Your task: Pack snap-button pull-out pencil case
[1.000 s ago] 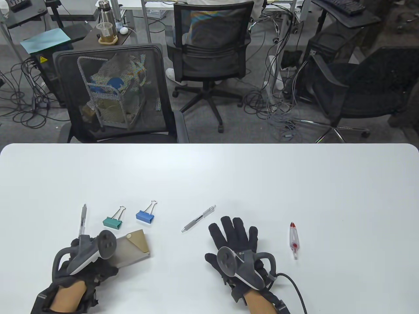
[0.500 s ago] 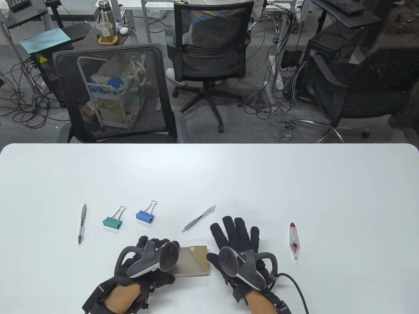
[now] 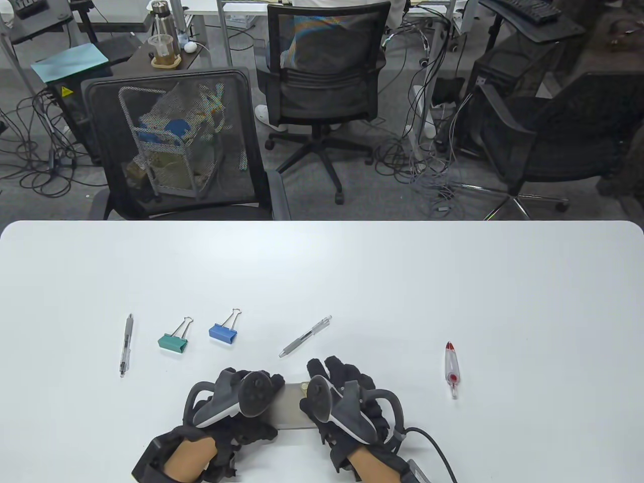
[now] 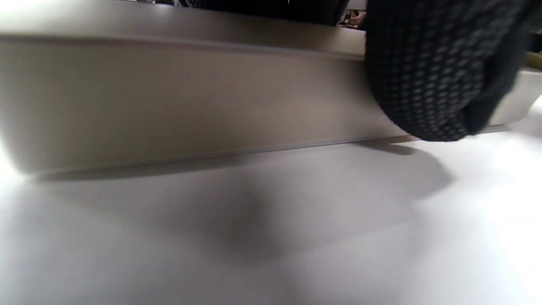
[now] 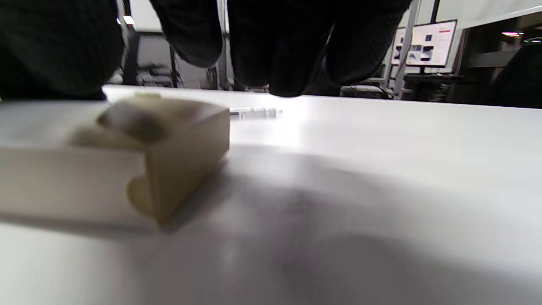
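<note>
At six o'clock on the bench (image 3: 322, 282), the left hand (image 3: 236, 402) is gripping the pencil case (image 3: 289, 410), newly slid in from nine o'clock; the right hand (image 3: 342, 397) is arriving over its snap flap, grip unclear. The pens (image 3: 305, 336) beyond are waiting, unpacked.

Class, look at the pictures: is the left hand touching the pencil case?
Touching. In the left wrist view a gloved finger of the left hand presses against the side of the pencil case, no gap between them.
</note>
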`<state>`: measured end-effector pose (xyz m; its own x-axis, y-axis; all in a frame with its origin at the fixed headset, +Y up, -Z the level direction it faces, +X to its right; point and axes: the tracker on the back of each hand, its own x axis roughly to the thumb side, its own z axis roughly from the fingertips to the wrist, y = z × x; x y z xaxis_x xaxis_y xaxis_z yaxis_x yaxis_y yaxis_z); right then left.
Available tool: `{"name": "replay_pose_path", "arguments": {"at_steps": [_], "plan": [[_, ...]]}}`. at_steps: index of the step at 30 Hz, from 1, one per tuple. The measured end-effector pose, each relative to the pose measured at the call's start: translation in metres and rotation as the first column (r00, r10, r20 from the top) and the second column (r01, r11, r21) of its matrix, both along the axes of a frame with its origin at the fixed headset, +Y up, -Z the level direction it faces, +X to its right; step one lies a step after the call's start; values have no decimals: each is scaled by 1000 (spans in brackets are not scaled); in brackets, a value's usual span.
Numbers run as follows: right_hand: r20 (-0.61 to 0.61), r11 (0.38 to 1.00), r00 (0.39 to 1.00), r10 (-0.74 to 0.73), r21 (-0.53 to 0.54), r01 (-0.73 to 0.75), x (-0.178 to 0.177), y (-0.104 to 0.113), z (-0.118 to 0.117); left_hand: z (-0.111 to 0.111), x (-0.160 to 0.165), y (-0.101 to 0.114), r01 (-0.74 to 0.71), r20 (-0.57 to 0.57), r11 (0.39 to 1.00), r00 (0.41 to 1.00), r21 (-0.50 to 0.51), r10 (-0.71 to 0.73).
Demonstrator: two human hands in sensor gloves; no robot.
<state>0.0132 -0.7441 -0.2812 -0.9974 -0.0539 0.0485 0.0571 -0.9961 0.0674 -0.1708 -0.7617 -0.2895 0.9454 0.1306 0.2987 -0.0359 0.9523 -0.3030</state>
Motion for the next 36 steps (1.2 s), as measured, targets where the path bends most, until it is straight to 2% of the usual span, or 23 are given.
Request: {"name": "replay_pose_path", "arguments": {"at_steps": [1, 3, 8, 12, 22, 23, 26, 28, 29, 30, 33, 36], "plan": [[26, 999, 999, 37, -24, -36, -4, -2, -2, 0, 0, -1, 7, -3, 1000, 1000, 4, -7], [10, 998, 1000, 16, -56, -16, -9, -2, -4, 0, 0, -1, 4, -4, 1000, 1000, 3, -4], [-68, 992, 990, 126, -23, -128, -23, 3, -10, 0, 0, -1, -8, -6, 1000, 1000, -3, 8], [-136, 972, 962, 235, 63, -228, -34, 1, -9, 0, -1, -1, -11, -5, 1000, 1000, 7, 11], [-180, 952, 941, 285, 171, -256, -46, -2, -2, 1, -1, -2, -11, -4, 1000, 1000, 25, 11], [-135, 933, 944, 301, 248, -262, -44, -1, 2, 0, -1, -3, 4, -12, 1000, 1000, 25, -3], [-176, 969, 970, 165, 214, -125, -29, 2, -1, 0, -3, -4, -19, -11, 1000, 1000, 14, 19], [-156, 980, 988, 18, 199, 14, -14, 1, -2, -1, -3, -4, -21, -11, 1000, 1000, 11, 21], [-122, 982, 991, -52, 174, 73, 9, 1, -2, 0, -3, -4, -19, -11, 1000, 1000, 11, 19], [-87, 982, 989, -120, 137, 131, 17, 0, -3, 0, -3, -4, -15, -11, 1000, 1000, 13, 16], [68, 937, 935, -348, 4, 348, 40, -7, -8, 1, -2, -5, -4, -11, 1000, 1000, 21, 4], [142, 863, 864, -484, -84, 497, 61, -16, -15, 2, -3, -5, -8, -9, 1000, 1000, 25, 8]]}}
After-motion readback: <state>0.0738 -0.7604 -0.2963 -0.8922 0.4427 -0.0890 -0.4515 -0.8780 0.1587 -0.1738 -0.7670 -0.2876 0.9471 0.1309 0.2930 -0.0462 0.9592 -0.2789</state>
